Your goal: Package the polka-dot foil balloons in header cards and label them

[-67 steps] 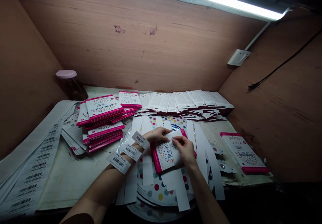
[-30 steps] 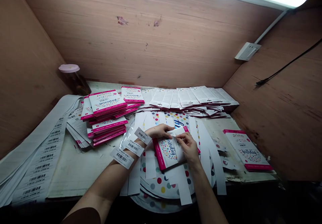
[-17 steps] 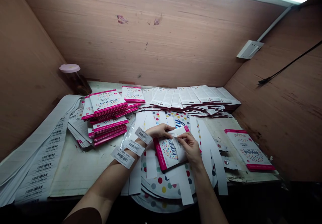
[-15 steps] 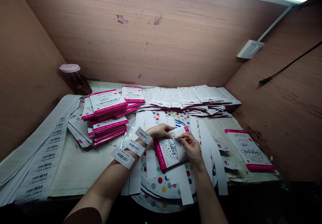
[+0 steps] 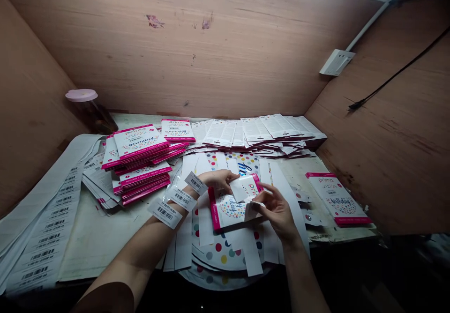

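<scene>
A pink-edged balloon package [image 5: 225, 209] with coloured dots lies in front of me on polka-dot foil balloons [image 5: 220, 252]. My left hand [image 5: 218, 180] pinches a small white flap [image 5: 241, 189] at the package's top edge. My right hand [image 5: 277, 210] is palm up beside the package, its fingers curled on a strip of white backing paper [image 5: 256, 205]. Three barcode labels [image 5: 177, 199] are stuck along my left forearm.
Stacks of pink packages [image 5: 140, 163] sit at the left, a row of white printed cards [image 5: 260, 132] at the back, one package [image 5: 335, 200] at the right. Barcode label sheets [image 5: 45, 228] hang over the left edge. A pink-lidded jar [image 5: 86, 109] stands in the back left corner.
My right hand has turned palm up and drawn away to the right with a white strip. The flap at the package's top has lifted under my left fingers.
</scene>
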